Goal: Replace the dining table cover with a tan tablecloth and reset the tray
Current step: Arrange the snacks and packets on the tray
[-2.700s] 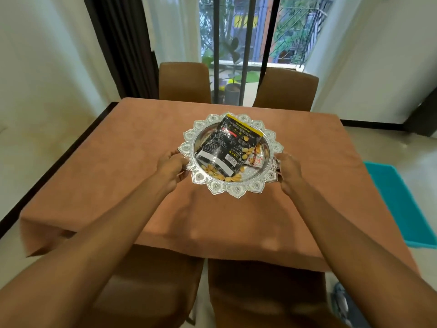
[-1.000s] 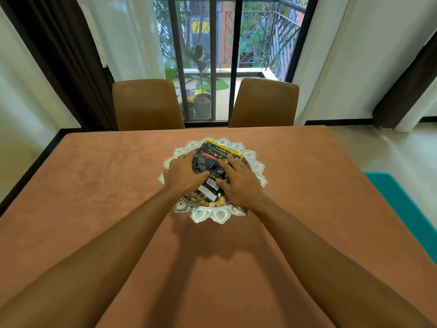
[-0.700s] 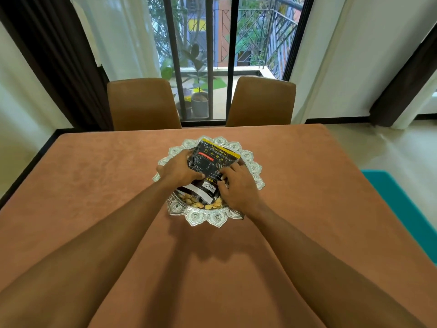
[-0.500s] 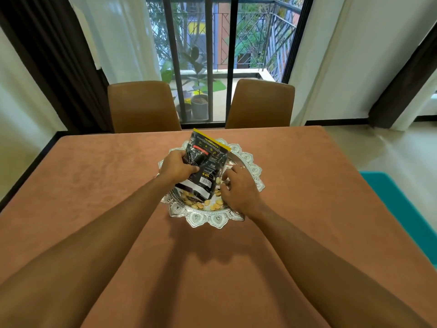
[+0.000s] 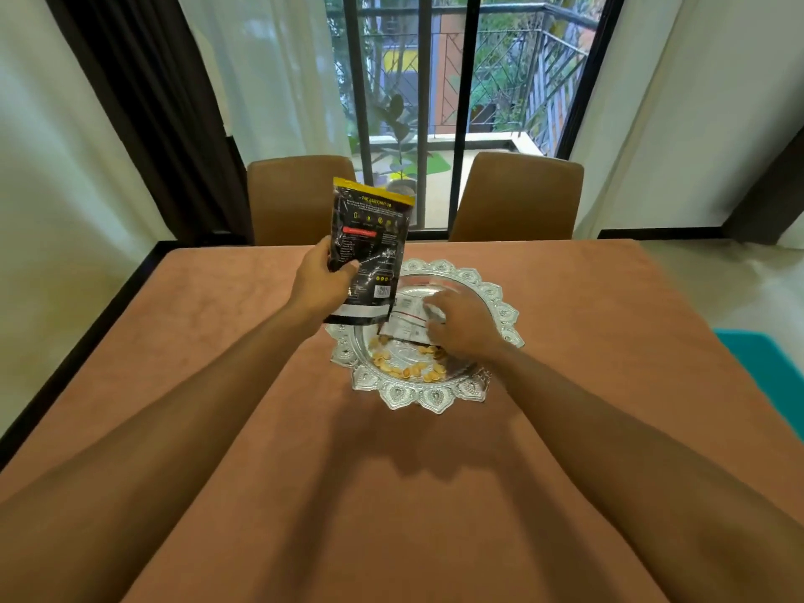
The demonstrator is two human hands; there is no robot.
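The tan tablecloth (image 5: 209, 350) covers the table. The left hand (image 5: 319, 284), thumb and fingers curled round it, holds a black snack pouch (image 5: 370, 245) upright over the silver tray's (image 5: 417, 396) far-left rim. The right hand (image 5: 464, 327) rests on a white packet (image 5: 404, 323) in the tray, its grip too blurred to tell

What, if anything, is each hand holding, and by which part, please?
The left hand holds the black pouch by its lower left edge, thumb in front. The right hand lies over a small packet in the tray; its grip cannot be told.
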